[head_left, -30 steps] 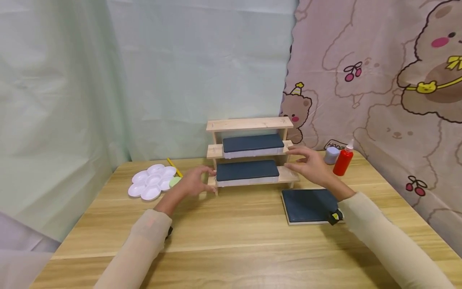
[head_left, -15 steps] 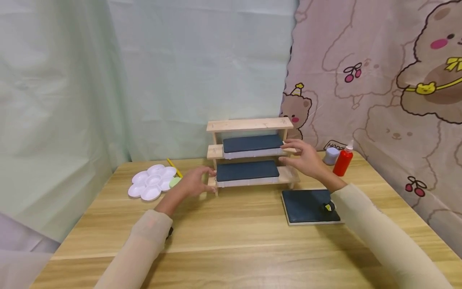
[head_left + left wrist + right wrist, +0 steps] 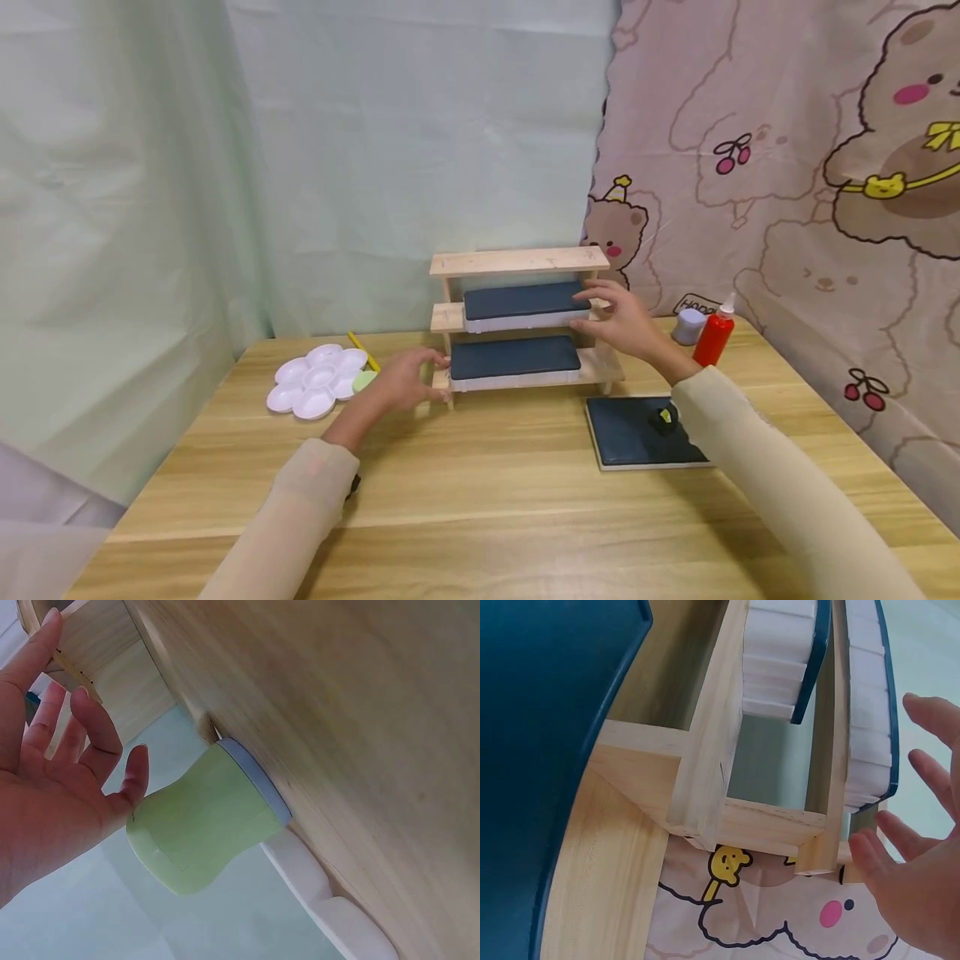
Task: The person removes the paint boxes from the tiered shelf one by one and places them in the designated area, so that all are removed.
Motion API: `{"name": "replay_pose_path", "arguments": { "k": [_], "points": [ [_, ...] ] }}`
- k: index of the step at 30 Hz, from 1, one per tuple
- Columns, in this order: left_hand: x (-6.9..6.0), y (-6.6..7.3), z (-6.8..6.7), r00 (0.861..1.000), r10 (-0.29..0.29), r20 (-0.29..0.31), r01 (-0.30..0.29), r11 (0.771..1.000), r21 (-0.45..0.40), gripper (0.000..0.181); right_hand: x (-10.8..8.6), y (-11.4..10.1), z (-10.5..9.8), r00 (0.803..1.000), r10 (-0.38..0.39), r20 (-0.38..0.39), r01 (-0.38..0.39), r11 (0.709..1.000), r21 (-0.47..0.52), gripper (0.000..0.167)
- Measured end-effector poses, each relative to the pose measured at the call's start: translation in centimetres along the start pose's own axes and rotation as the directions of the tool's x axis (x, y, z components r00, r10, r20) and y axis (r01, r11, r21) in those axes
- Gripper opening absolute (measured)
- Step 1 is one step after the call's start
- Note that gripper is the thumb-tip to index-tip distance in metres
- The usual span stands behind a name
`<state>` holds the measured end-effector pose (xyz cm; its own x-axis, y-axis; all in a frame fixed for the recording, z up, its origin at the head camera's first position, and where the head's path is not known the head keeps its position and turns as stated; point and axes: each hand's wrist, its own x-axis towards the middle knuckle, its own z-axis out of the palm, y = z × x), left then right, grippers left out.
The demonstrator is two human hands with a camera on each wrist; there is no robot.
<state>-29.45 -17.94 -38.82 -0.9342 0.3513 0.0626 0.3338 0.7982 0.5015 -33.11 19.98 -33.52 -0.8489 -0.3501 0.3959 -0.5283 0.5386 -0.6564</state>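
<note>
A small wooden step shelf (image 3: 520, 261) stands at the back. Two white boxes with dark blue tops rest on it: the upper box (image 3: 525, 302) on the middle step, the lower box (image 3: 515, 358) on the bottom step. At the bottom step's left end is my left hand (image 3: 405, 379), fingers loosely bent and apart; whether its fingertips touch the wood cannot be told. My right hand (image 3: 622, 321) is spread beside the upper box's right end. In the right wrist view, a small gap shows between its fingers (image 3: 930, 769) and that box (image 3: 870, 712).
A dark-topped flat box (image 3: 637, 442) lies front right, partly under my right sleeve. Behind it stand a red bottle (image 3: 713, 337) and a pale blue jar (image 3: 687, 326). At left are a white flower-shaped palette (image 3: 315, 379), a yellow stick (image 3: 365, 350) and a light green container (image 3: 199, 817).
My right hand has moved left and slightly up, from the right side of the shelf to the upper box's right end. The left hand and the boxes have stayed in place.
</note>
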Motion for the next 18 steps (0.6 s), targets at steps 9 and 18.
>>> {"name": "replay_pose_path", "arguments": {
  "k": [9,18],
  "points": [
    [-0.1,0.1,-0.2,1.0,-0.003,0.012,0.003,1.0,-0.013,0.05,1.2,0.5,0.3,1.0,0.019,0.01,-0.019,1.0,-0.007,0.047],
    [-0.1,0.0,0.0,1.0,-0.003,0.014,0.004,1.0,-0.023,0.051,1.9,0.9,0.5,0.999,0.027,0.029,-0.027,1.0,-0.005,0.05]
  ]
}}
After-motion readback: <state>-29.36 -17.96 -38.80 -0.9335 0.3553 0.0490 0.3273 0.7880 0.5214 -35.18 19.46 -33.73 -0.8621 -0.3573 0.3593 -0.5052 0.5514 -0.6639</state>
